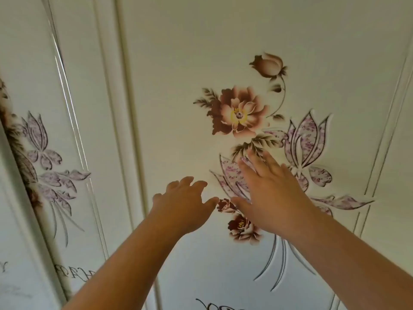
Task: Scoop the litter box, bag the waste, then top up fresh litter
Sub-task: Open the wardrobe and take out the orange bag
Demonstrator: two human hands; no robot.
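Observation:
Neither litter box, scoop, bag nor litter shows in the head view. Both my bare arms reach forward at a cream wardrobe door panel (178, 86) painted with brown and purple flowers (239, 113). My left hand (183, 204) is held out with its fingers spread and slightly curled, holding nothing. My right hand (268, 193) is flat with fingers together and extended, close to or on the panel over a purple petal design; contact cannot be made out. Nothing is in either hand.
A second decorated door panel (67, 130) stands to the left, separated by a raised vertical moulding (114, 108). A further panel edge (391, 108) runs down the right side. Dark script lettering (73, 274) marks the lower parts of the doors.

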